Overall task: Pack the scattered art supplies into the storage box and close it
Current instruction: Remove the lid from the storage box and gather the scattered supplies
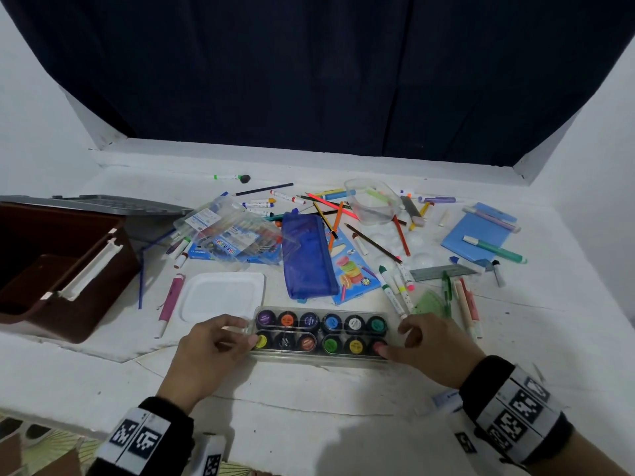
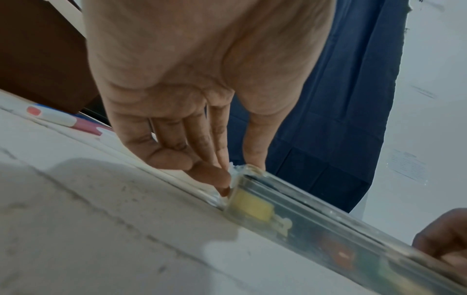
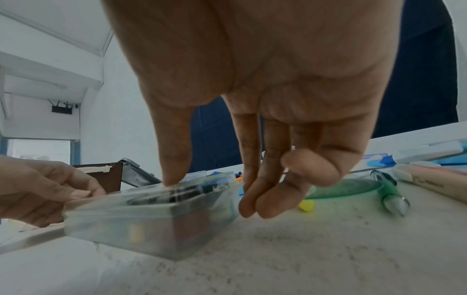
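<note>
A clear flat paint set with two rows of coloured pots lies on the white table close to me. My left hand pinches its left end: in the left wrist view the thumb sits on the top corner of the paint set and the fingertips press the end face. My right hand is at the right end. Its thumb rests on the lid of the paint set, and its straight fingers hang just beside the case. The brown storage box stands open at the left, its grey lid tipped back.
Behind the paint set lie a white palette tray, a pink marker, a blue pencil pouch, a pack of colour pens, a clear cup, a blue notepad, a green protractor and several loose pencils and markers.
</note>
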Demonstrator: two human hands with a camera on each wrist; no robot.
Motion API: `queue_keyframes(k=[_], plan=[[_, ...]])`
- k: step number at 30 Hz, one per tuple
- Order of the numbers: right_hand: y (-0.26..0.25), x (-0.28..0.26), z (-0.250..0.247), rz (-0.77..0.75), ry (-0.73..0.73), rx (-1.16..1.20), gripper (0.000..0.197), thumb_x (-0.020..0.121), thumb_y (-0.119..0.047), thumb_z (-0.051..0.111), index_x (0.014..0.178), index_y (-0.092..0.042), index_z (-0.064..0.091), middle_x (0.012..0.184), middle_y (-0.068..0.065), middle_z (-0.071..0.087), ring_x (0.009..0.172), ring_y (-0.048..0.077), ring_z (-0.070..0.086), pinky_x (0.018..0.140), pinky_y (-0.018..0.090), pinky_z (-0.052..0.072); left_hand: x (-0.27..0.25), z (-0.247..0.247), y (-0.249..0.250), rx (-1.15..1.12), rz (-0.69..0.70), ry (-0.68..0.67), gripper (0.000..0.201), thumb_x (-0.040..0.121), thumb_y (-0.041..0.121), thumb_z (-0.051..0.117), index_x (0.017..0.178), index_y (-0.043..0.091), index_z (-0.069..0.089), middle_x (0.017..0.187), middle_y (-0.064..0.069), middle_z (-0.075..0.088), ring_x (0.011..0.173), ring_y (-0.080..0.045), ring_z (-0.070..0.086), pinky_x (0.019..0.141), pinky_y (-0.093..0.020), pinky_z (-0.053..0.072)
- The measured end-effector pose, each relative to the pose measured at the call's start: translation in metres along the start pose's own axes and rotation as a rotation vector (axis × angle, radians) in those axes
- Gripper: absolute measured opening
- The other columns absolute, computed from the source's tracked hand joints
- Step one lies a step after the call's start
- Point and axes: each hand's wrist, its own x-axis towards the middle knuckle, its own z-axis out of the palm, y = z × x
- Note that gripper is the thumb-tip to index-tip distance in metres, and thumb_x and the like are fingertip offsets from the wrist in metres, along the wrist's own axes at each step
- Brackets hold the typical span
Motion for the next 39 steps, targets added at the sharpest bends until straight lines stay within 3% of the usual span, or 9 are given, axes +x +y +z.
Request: queue_keyframes(k=[5,13,24,26,28,31,33,35,39], plan=[[-0.008,0.000,0.002,-0.018,0.041,0.048,0.039,0.068,-0.049,0.083,0.086,-0.022,0.061,0.067,-0.009,0.066,0.063,0.000,0.061,0.056,0.014,0.039,0.000,0.004,0.000,0.066,0.013,0.038,0.019,0.076,0.029,0.086,0.086,0.030,0.069,0.070,0.003,0.075,0.069,-0.019,0.070,0.079,-0.040,0.054],[-0.009,0.000,0.003,-0.015,0.084,0.053,0.038,0.062,-0.047,0.087,0.077,-0.022,0.063,0.063,-0.010,0.066,0.062,0.001,0.062,0.057,0.016,0.045,0.003,0.006,-0.005,0.101,0.025,0.067,0.022,0.077,0.028,0.085,0.087,0.021,0.067,0.070,0.005,0.073,0.067,-0.017,0.069,0.073,-0.039,0.054],[-0.024,-0.019,0.014,-0.103,0.182,-0.203,0.043,0.087,-0.045,0.064,0.058,-0.025,0.039,0.069,-0.009,0.052,0.063,0.009,0.051,0.057,0.022,0.037,-0.008,0.012,-0.005,0.217,0.221,0.080,0.015,0.089,0.025,0.073,0.091,0.021,0.058,0.073,0.003,0.069,0.059,-0.014,0.062,0.060,-0.023,0.049],[-0.025,-0.022,0.010,-0.107,0.172,-0.216,0.033,0.088,-0.049,0.061,0.068,-0.025,0.049,0.077,-0.010,0.055,0.072,0.009,0.055,0.061,0.022,0.039,-0.008,0.011,-0.004,0.227,0.230,0.080,0.016,0.088,0.026,0.073,0.090,0.022,0.058,0.072,0.005,0.069,0.056,-0.011,0.061,0.057,-0.018,0.047],[-0.029,-0.023,0.002,-0.136,0.157,-0.241,0.027,0.086,-0.052,0.061,0.101,-0.029,0.059,0.097,-0.011,0.056,0.090,0.009,0.056,0.071,0.023,0.045,-0.009,0.011,-0.002,0.230,0.231,0.081,0.016,0.088,0.028,0.073,0.090,0.023,0.058,0.072,0.007,0.069,0.057,-0.009,0.061,0.058,-0.019,0.047],[-0.035,-0.015,-0.006,-0.240,0.068,-0.310,0.068,0.078,-0.057,0.064,0.136,-0.031,0.038,0.126,-0.007,0.043,0.116,0.014,0.045,0.094,0.031,0.047,-0.010,0.011,0.000,0.227,0.220,0.074,0.016,0.088,0.029,0.072,0.090,0.024,0.058,0.075,0.005,0.070,0.059,-0.013,0.064,0.062,-0.028,0.051],[-0.043,-0.005,-0.005,-0.319,-0.046,-0.348,0.090,0.071,-0.063,0.068,0.145,-0.029,0.028,0.138,-0.005,0.039,0.126,0.017,0.038,0.104,0.037,0.042,-0.011,0.010,0.000,0.216,0.210,0.071,0.015,0.089,0.028,0.072,0.091,0.024,0.058,0.077,0.004,0.070,0.060,-0.017,0.065,0.065,-0.034,0.055],[-0.050,0.005,0.001,-0.365,-0.153,-0.414,0.104,0.067,-0.065,0.072,0.149,-0.026,0.023,0.146,-0.002,0.037,0.130,0.020,0.037,0.107,0.041,0.039,-0.012,0.010,-0.001,0.225,0.217,0.068,0.014,0.090,0.029,0.071,0.093,0.024,0.058,0.081,0.004,0.071,0.063,-0.012,0.066,0.066,-0.027,0.055],[-0.064,0.021,0.017,-0.368,-0.242,-0.542,0.104,0.071,-0.056,0.075,0.151,-0.023,0.019,0.150,0.004,0.034,0.134,0.024,0.037,0.108,0.041,0.037,-0.020,0.010,0.001,0.204,0.229,0.058,0.011,0.091,0.026,0.070,0.096,0.026,0.059,0.089,0.005,0.072,0.079,-0.002,0.065,0.066,-0.012,0.048]])
